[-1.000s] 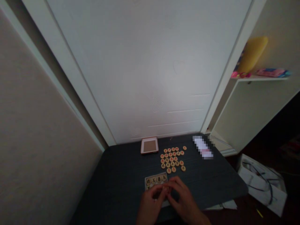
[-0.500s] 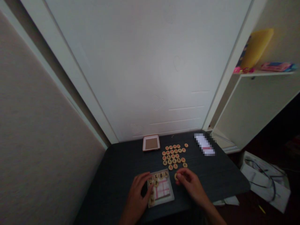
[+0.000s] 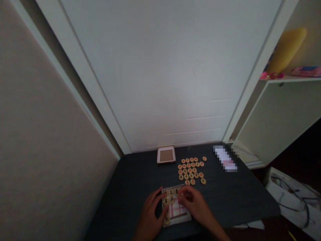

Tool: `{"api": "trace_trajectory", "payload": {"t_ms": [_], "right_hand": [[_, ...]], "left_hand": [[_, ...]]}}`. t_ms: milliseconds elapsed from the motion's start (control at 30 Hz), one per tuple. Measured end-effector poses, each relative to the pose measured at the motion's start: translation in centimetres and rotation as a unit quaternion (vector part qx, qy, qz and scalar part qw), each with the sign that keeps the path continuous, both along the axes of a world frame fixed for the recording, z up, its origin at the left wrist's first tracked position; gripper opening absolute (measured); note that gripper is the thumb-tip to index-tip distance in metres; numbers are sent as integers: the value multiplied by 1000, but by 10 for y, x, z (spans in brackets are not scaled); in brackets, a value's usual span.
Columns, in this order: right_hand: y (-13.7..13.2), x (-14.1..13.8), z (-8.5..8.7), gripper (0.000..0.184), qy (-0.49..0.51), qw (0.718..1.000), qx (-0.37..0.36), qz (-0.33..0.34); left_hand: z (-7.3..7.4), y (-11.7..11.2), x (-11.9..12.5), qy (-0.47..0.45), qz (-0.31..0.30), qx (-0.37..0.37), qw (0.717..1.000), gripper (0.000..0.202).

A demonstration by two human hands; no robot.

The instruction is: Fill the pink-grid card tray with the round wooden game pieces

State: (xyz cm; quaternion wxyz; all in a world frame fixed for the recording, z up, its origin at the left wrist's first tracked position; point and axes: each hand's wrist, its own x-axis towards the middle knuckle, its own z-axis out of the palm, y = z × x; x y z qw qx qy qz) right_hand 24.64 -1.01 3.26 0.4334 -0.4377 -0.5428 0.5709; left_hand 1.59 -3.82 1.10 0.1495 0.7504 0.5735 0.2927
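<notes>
- Near the front edge of the dark table, in the head view, sits a shallow tray, with both of the person's hands at it.
- The left hand curves along the tray's left side, thumb and fingers apart, the thumb reaching in over the rim.
- The right hand is over the tray's far right corner, fingertips drawn together; I can't tell from here whether a piece is pinched between them.
- Inside the tray, round wooden pieces with dark characters lie toward the far and left sides, beside pink-lined paper.
- Just beyond the tray, more round discs lie in loose rows, some marked red.
- Left of those rows, near the white panel, rests a reddish-rimmed lid, brown inside.
- Toward the table's right side lies a pixelated pale object.
</notes>
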Motion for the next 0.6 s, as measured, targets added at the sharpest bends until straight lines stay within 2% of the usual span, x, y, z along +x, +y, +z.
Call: {"api": "trace_trajectory", "payload": {"t_ms": [333,600], "right_hand": [[5,23,2,40,17,999,-22,-39],[5,19,-3,48,22,998,-50,-22]], "left_hand": [[19,-5,12,45,-49,14,998,33],[14,-6,13,65,-47,0,997,37]]}}
